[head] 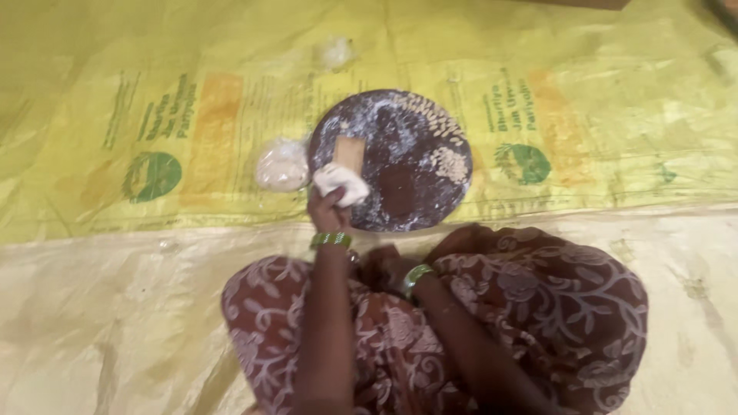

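1. Yellow printed sheet (231, 115) spread over floor, paler sheet (115, 323) nearer.
2. Round dark board (400, 165) dusted with flour, at yellow sheet's near edge.
3. Left hand (329, 211) clamped on white dough lump (340, 183) at board's near-left rim.
4. Wrapped dough ball (282, 165) touching board's left edge.
5. Right hand (383, 267) low in lap, fingers unclear: cannot tell.
6. Green bangles (330, 240) on both wrists.

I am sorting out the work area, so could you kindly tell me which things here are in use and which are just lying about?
In use:
left hand, holding a dough lump
floured round board
small wooden piece on the board
shaped dough bits on the board

Lying about:
bagged dough beside the board
printed yellow sheet
crumpled plastic
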